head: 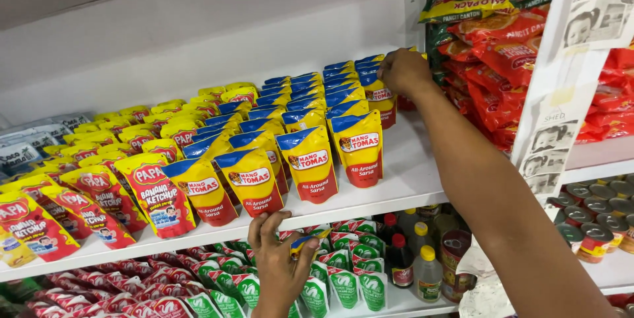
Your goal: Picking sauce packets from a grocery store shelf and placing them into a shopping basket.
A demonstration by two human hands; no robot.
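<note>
Fig. Head view, store shelving, two bare hands at work on sauce pouches

(a) White shelf (409,179): upper board carries pouch stock in files running front to back. Yellow-and-blue sauce pouches (310,163) fill abt four files, upright, fronts facing out, front row near the board's edge. At 9 o'clock of them, red-and-yellow ketchup pouches (155,196) lean at a tilt, less tidy. Bare board shows at 3 o'clock of the sauce files, betw. them and the upright post (561,60).

(b) Noodle packs (495,47), red and green, stacked at 3 o'clock beyond the post line; cans (594,239) at 4 o'clock on a lower board; green-and-white pouches (343,285) and small bottles (426,272) on the board below.

(c) Right hand (404,70): reaches to 12 o'clock, back of the rearmost file; fingers curled over the top of the last sauce pouch there, touching it. Whether it grips or only presses, cannot tell.

(d) Left hand (281,262): at 6 o'clock, under the upper board's edge, closed on one spare sauce pouch (300,244), thumb and fingers round it.

Progress, as judged: files mostly filled and faced; rear of the right-most file in hand; one pouch at least not yet shelved; free board at 3 o'clock left unfilled
</note>
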